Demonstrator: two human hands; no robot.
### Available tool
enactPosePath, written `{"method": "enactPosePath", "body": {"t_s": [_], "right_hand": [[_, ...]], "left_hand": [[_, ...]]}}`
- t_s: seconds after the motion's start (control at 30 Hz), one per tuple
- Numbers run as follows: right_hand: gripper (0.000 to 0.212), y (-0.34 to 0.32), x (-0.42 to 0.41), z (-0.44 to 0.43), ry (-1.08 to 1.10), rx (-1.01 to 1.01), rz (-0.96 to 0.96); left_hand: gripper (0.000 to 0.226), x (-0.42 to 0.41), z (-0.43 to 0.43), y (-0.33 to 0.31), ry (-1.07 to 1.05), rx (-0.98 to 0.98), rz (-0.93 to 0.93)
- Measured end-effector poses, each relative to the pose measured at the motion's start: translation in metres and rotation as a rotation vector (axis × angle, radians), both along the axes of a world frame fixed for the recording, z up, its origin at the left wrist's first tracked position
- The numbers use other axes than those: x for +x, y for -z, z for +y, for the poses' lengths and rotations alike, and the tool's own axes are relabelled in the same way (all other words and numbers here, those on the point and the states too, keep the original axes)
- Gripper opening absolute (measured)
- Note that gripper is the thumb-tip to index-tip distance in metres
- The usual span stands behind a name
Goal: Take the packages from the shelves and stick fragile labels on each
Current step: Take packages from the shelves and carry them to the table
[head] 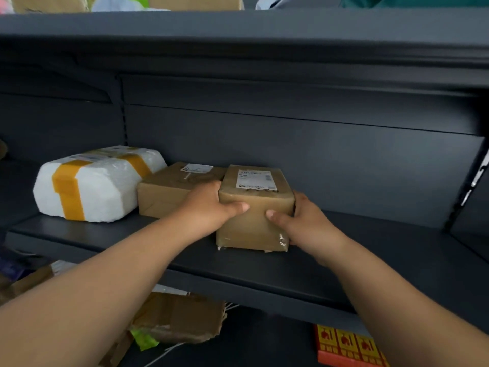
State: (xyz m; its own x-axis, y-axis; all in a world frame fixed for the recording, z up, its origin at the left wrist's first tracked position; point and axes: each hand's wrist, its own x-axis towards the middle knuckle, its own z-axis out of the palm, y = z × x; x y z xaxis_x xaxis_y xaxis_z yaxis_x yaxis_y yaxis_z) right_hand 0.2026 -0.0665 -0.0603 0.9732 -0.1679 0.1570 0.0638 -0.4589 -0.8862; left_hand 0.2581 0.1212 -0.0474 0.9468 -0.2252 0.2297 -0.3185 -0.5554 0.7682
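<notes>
A tall brown taped box (254, 229) with a white shipping label on top stands on the dark shelf (370, 250). My left hand (209, 205) grips its left side, thumb across the front face. My right hand (304, 221) grips its right side, thumb on the front as well. Left of it lies a flatter brown box (164, 192), and further left a white foam package (98, 184) bound with yellow tape. A sheet of red and yellow fragile labels (346, 345) lies on the lower level at the bottom right.
The shelf's back panel (291, 154) is close behind the boxes and an upper shelf (238, 25) overhangs them. Crumpled cardboard packages (180, 316) lie on the level below. To the right of the held box the shelf surface is bare.
</notes>
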Motion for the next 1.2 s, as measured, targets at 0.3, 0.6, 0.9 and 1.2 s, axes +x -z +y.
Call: {"method": "enactPosePath", "body": {"t_s": [0.3, 0.6, 0.9, 1.2], "right_hand": [[0.060, -0.007, -0.085, -0.007, 0.181, -0.129, -0.207], [0.049, 0.001, -0.236, 0.010, 0.380, -0.069, -0.268], [0.046, 0.013, -0.385, -0.007, 0.595, -0.050, -0.243], [0.046, 0.035, -0.548, -0.096, 0.833, 0.002, -0.213]], "left_hand": [[0.057, -0.066, -0.019, -0.005, 0.176, -0.201, -0.113], [0.053, -0.189, -0.023, 0.000, 0.407, -0.233, -0.150], [0.056, -0.308, -0.065, 0.011, 0.606, -0.212, -0.122], [0.047, -0.446, -0.188, 0.031, 0.837, -0.217, -0.049]]}}
